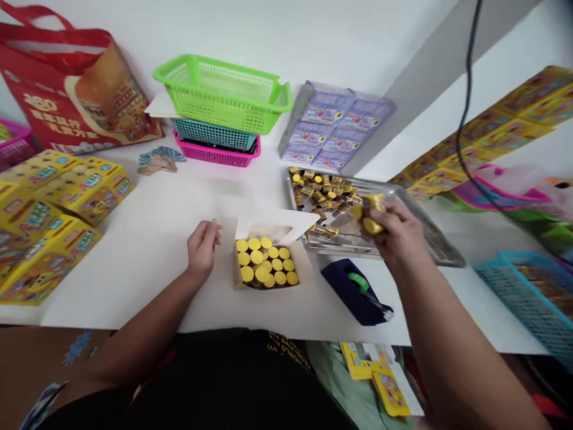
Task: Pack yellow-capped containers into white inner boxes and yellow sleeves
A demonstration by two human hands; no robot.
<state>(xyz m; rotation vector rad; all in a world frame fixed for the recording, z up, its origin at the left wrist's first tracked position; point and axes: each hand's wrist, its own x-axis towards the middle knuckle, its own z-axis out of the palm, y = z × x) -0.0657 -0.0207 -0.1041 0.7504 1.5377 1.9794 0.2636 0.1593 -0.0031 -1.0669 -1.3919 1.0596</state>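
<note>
A small open white box (267, 261) sits on the white table, packed with several yellow-capped pieces standing upright. My left hand (203, 246) rests just left of the box, fingers loosely curled, holding nothing. My right hand (394, 230) is over the clear tray (441, 248) to the right and grips a few gold-wrapped pieces (372, 222). More gold pieces (319, 190) lie loose in the tray's far end.
A dark blue tape dispenser (356, 291) lies near the front edge. Stacked green, blue and pink baskets (222, 95) stand at the back, purple packs (335, 125) beside them. Yellow boxes (45, 209) pile at left, a red bag (67, 83) behind. A blue basket (532, 298) sits at right.
</note>
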